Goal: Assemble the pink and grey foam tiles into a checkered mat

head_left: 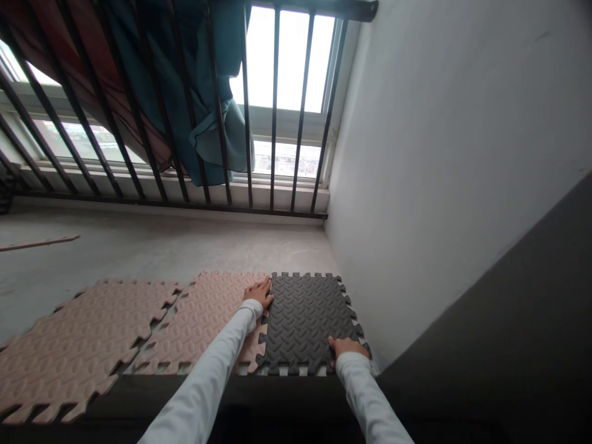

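My left hand lies with fingers stretched out on the pink foam mat tile, at its seam with a dark grey foam mat tile. The grey tile's toothed left edge meets the pink one, with small gaps showing lower along the seam. My right hand is closed at the grey tile's near right corner, thumb towards the tile; its other fingers are partly hidden. Further left lies another pink foam mat tile, with a gap between its teeth and those of the middle tile.
A white wall rises close beside the grey tile. Behind the grey floor ledge stand black railing bars before a window, with teal cloth hanging there. A thin wooden strip lies far left. The ledge drops off in front.
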{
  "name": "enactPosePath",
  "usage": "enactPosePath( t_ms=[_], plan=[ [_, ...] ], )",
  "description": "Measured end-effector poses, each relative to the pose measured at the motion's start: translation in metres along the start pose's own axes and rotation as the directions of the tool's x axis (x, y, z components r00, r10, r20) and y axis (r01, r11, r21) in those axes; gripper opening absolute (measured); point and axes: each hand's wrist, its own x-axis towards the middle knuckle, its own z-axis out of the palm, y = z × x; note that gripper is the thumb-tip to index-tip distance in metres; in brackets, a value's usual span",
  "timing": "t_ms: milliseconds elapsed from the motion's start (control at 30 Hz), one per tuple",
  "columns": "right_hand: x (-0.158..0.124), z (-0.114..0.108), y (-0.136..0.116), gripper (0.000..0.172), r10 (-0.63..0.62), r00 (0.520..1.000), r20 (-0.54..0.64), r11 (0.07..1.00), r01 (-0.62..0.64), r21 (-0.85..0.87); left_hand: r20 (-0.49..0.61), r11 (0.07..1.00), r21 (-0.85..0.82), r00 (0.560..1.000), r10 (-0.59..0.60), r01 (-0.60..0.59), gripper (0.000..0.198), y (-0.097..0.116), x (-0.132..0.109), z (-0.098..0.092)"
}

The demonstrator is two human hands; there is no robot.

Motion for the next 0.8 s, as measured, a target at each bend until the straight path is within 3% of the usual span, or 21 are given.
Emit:
enactPosePath(
  t_ms=[133, 333, 500, 600, 700, 800],
  plan=[
    [0.004, 0.003, 0.002, 0.048, -0.013, 0.999, -0.029, 1.000, 0.012, -0.014, -0.033, 0.995, -0.009, 0.994, -0.102, 0.102, 0.058, 0.008, 0.006, 0.007],
    [0.006, 0.004, 0.001, 0.040, 0.002, 0.999, -0.039, 1.000, -0.002, -0.001, -0.053, 0.998, 0.036, 0.997, -0.054, 0.056, 0.055, 0.015, 0.010, 0.005],
    [0.002, 0.003, 0.001, 0.041, 0.000, 1.000, -0.027, 1.000, 0.000, 0.001, 0.054, 0.989, -0.132, 0.997, -0.057, 0.063, 0.058, -0.010, -0.001, -0.011],
    [0.000, 0.005, 0.002, 0.036, -0.001, 0.999, -0.039, 1.000, 0.002, 0.029, -0.013, 0.985, -0.142, 0.995, -0.104, 0.101, 0.056, -0.056, -0.040, -0.023],
    [0.005, 0.009, 0.005, 0.035, -0.007, 0.999, -0.046, 0.998, 0.010, 0.059, -0.117, 0.969, 0.050, 0.965, -0.234, 0.241, 0.044, -0.118, -0.109, -0.033],
    [0.015, 0.015, 0.009, 0.035, -0.028, 0.998, -0.063, 0.997, 0.032, 0.067, -0.171, 0.820, 0.248, 0.856, -0.488, 0.516, 0.033, -0.170, -0.187, -0.036]
  ],
)
